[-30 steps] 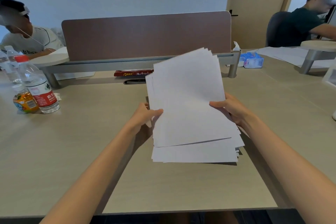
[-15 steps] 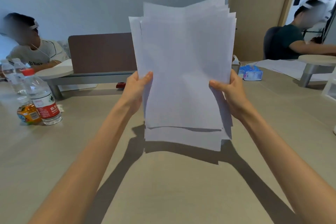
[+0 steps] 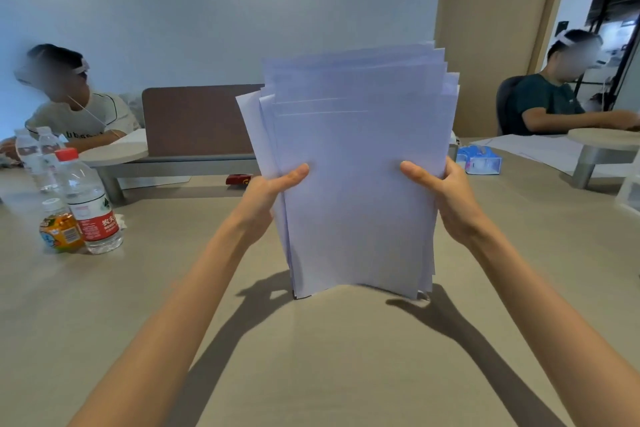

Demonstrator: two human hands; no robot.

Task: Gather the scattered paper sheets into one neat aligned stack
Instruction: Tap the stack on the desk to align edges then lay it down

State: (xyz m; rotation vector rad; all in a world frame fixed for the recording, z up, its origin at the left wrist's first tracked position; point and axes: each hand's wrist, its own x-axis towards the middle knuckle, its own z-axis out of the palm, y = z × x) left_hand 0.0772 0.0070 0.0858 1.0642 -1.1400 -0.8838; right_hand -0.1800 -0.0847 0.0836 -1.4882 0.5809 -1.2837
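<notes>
Pale blue-grey wall (image 3: pixel 207 10), beige door (image 3: pixel 491 28), brown divider (image 3: pixel 197 121) on tan table (image 3: pixel 329 357), bottles (image 3: pixel 86 204) left.

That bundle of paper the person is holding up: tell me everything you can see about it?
The bundle of paper is a sheaf of plain white sheets, thin and blank on the side facing the camera. It stands upright on its lower edge, which rests on or just above the beige table. The left hand and right hand pinch its two side edges, thumbs in front. The top edges are fanned and uneven, so the sheets are not yet aligned. It throws a shadow on the table.
</notes>
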